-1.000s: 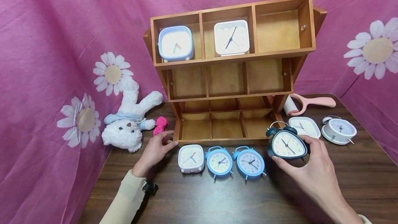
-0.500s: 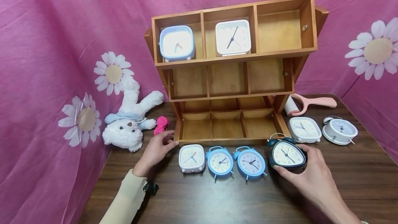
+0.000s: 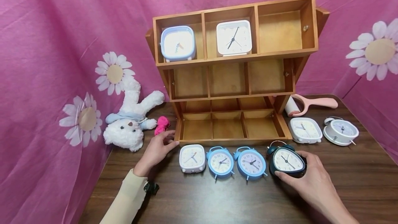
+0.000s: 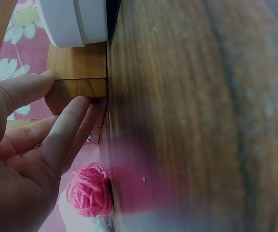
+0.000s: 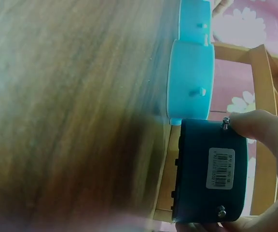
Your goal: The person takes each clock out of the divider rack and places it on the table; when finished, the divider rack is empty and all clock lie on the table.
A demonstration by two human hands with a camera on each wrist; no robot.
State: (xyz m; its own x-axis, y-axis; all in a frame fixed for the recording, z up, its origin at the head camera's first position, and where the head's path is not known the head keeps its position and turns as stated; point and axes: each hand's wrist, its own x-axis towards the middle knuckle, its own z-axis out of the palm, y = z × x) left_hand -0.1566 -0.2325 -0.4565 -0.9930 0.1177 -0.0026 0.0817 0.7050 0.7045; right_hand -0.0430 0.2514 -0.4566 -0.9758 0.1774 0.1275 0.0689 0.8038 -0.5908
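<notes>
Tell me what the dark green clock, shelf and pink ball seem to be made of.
Dark green clock: smooth, satin painted metal or plastic, I can't tell; its shiny feet look metallic. Shelf: wood, probably varnished, from its visible grain and slight sheen. Pink ball: matte yarn, likely, by its wound strands.

Clearest digits are on the white clock [image 3: 234,38] in the middle of the shelf's [image 3: 178,64] top row: I get 12, 2, 3, 4, 5 and 6. The dark clock [image 3: 287,160] has numbers too, just small and kinda mushy. There's also a white barcode sticker [image 5: 220,168] on its underside, with printed characters running along the bars, sideways and too fuzzy for me to read. Both blue clocks [image 3: 220,162] have numerals, tiny ones. Can't make out the round clock [image 3: 343,129] near the desk's [image 3: 233,205] right edge either.
</notes>
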